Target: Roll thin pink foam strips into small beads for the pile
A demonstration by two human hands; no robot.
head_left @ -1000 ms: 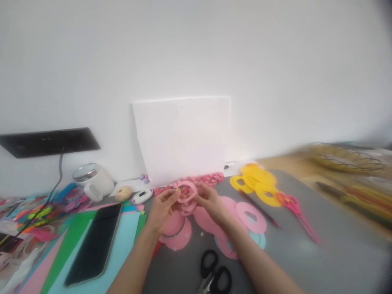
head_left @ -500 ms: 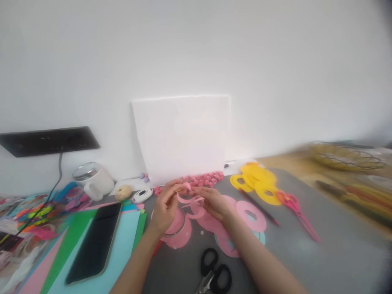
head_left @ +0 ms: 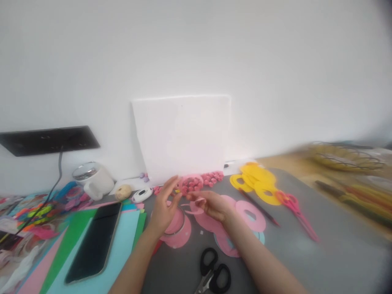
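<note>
While both hands meet over the middle of the grey tabletop (head_left: 333, 249), a pink paper ring (head_left: 201, 182) stands raised between them, and red pebble-like pieces (head_left: 212, 179) show through its hole. The left hand (head_left: 163, 210) curves at the ring's left edge, thumb and fingers parted; blur hides how firmly it touches the paper. The right hand (head_left: 214, 205) is just below and to the right of the ring, its fingers bent and close together, and I cannot tell whether they pinch it. More pink paper rings (head_left: 259, 222) lie under and around the hands, some overlapping. On the far side, a blank white board (head_left: 183, 139) leans against the wall (head_left: 275, 73), just beyond the red pieces. To the right are a pile of yellow paper rings (head_left: 260, 175), a dark pencil (head_left: 259, 207) and pink-handled scissors (head_left: 295, 209). Black-handled scissors (head_left: 212, 268) lie at the near edge, between the forearms. To the left, a smartphone (head_left: 94, 241) rests on coloured paper sheets (head_left: 125, 245), with a white mug (head_left: 104, 180) farther back, near a beige ball (head_left: 123, 192).
</note>
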